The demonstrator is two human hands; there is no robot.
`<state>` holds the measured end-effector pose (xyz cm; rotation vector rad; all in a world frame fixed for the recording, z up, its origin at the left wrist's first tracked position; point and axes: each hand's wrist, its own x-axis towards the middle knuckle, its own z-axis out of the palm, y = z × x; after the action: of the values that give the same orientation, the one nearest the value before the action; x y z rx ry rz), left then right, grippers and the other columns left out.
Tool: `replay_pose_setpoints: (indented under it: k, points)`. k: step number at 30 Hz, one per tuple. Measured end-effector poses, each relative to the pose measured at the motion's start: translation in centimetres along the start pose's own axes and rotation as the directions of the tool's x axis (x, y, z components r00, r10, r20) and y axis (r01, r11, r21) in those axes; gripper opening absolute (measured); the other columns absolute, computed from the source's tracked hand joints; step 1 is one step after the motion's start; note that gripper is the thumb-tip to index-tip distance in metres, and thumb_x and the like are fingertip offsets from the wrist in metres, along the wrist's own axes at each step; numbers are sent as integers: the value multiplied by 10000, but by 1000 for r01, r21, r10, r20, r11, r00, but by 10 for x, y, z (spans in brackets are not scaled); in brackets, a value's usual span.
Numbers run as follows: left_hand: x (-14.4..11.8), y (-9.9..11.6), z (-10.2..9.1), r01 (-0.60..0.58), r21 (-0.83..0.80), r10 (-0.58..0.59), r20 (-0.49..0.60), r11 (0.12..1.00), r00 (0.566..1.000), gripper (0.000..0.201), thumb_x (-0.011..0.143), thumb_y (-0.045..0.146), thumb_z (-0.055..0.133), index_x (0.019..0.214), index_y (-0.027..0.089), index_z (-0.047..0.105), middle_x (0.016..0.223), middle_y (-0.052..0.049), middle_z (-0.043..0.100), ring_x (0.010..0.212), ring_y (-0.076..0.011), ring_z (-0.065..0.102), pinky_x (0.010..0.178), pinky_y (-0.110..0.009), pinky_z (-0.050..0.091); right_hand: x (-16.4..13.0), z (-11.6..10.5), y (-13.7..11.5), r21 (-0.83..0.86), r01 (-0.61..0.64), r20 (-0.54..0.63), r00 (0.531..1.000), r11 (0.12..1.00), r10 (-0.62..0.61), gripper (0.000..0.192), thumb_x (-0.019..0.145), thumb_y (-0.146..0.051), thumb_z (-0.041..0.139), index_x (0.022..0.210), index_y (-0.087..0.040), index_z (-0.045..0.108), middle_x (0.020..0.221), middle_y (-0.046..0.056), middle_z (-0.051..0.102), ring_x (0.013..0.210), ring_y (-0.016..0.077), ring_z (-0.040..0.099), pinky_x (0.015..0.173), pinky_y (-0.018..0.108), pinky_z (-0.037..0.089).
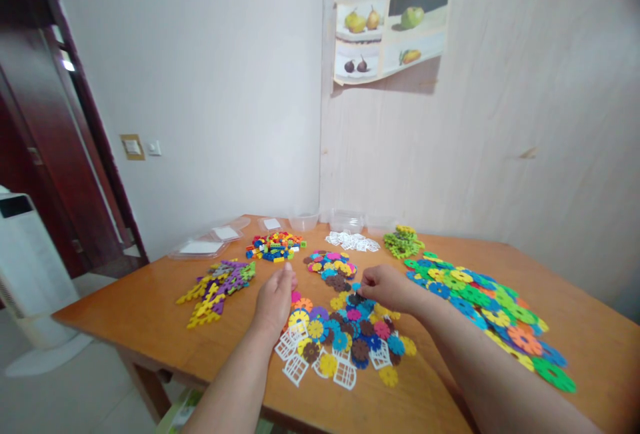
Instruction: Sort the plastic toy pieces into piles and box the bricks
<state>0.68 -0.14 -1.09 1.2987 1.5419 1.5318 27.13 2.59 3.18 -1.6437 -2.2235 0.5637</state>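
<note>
your right hand (383, 285) is pinching a small dark disc (356, 299) at the 12 o'clock edge of the mixed disc pile (350, 337) on the table (150, 317). your left hand (275, 297) is hovering at the pile's 10 o'clock, fingers together and holding nothing. risk: your forearms are crossing low over the white lattice pieces (295, 367) near the table's 6 o'clock edge; a sweep could be pushing them off.
</note>
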Motion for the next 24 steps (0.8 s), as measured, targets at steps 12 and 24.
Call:
replay_pose_setpoints:
  k: [12, 24]
  points:
    - [0, 0, -1, -22, 19, 22, 12, 1000, 1000, 701, 815, 785, 429, 907, 141, 688, 934, -167, 751, 872, -281, 715, 858, -406, 526, 6, 12, -12, 472, -136, -13, 987, 871, 162, 55, 835, -200, 558, 888, -200, 574, 661, -18, 642, 561, 111, 613, 511, 192, 450]
    - [0, -2, 1, -8, -17, 8, -7, 1000, 1000, 689, 823, 762, 453, 971, 135, 696, 864, -147, 749, 837, -266, 715, 848, -397, 528, 4, 18, 0, 164, -11, 44, 999, 986, 4, 192, 626, -164, 733, 693, -197, 557, 613, -62, 528, 606, 107, 491, 509, 204, 307]
